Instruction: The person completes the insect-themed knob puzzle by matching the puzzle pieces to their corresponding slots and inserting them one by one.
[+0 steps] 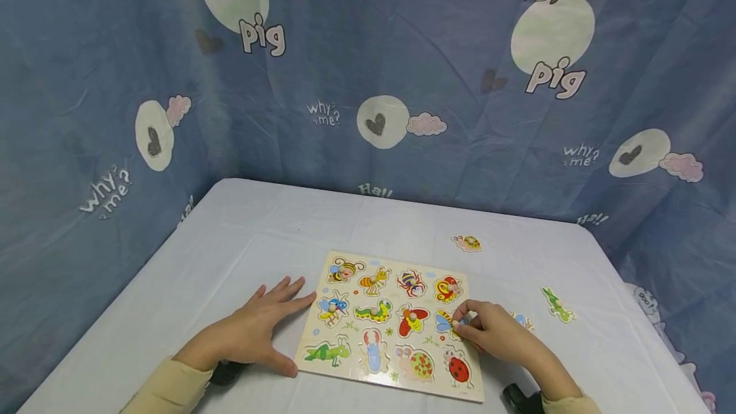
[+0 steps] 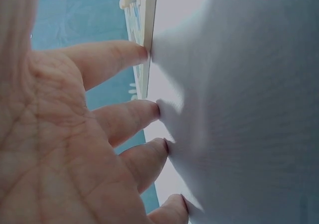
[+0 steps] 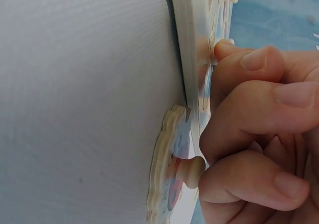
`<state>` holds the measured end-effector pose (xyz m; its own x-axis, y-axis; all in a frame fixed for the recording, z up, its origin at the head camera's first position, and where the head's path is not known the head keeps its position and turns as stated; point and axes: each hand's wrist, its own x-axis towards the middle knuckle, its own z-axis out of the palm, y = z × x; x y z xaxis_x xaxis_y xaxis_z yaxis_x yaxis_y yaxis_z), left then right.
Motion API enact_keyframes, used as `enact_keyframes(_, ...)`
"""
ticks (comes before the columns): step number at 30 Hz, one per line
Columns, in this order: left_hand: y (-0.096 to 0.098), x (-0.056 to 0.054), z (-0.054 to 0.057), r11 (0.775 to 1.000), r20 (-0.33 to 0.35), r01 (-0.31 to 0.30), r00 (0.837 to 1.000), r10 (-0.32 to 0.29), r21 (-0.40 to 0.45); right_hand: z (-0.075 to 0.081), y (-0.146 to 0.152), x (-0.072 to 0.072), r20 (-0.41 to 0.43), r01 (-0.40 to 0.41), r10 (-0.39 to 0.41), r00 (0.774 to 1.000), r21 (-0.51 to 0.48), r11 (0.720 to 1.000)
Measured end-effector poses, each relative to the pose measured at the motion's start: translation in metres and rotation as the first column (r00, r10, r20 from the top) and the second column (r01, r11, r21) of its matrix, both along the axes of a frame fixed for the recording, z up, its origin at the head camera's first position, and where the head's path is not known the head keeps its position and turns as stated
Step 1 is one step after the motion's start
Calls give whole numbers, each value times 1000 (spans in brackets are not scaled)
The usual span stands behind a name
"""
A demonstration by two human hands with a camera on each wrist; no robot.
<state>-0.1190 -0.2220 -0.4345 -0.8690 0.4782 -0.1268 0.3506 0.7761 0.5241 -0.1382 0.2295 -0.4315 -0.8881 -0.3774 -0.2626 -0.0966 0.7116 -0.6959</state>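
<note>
A wooden peg puzzle board (image 1: 391, 382) with insect pictures lies on the white table. My right hand (image 1: 494, 332) pinches the small knob of a yellow-and-blue winged insect piece (image 1: 443, 322) at the board's right side, in the middle row. Its other fingers are curled in the right wrist view. My left hand (image 1: 253, 324) is spread on the table, thumb and index finger at the board's left edge. Knobbed pieces, such as a green caterpillar (image 1: 368, 312) and a spider (image 1: 411, 282), sit in the board. Bottom-row pictures such as the ladybug (image 1: 459, 369) show no knobs.
A loose snail piece (image 1: 468, 243) lies behind the board. To the right is a green insect piece (image 1: 556, 305), and a blue piece (image 1: 521, 319) is partly hidden by my right hand. A blue printed curtain (image 1: 345, 69) hangs behind the table.
</note>
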Motion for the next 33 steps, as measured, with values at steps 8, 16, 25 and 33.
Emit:
enact_keyframes(8, -1, -1, -1, 1000, 5, 0, 1000, 0, 5, -2, 1, -1, 3, 4, -4, 1000, -2, 1000)
enact_keyframes(16, -2, -2, -4, 1000, 4, 2, 1000, -2, 11, 5, 8, -5, 0, 20, -20, 1000, -35, 999)
enact_keyframes(25, -2, -2, -3, 1000, 3, 5, 1000, -5, 18, 20, 38, -12, -76, 165, -163, 984, 17, 986)
enact_keyframes(33, -3, -2, -3, 1000, -7, 15, 1000, -15, 26, 25, 78, -17, -166, 288, -279, 946, 34, 957)
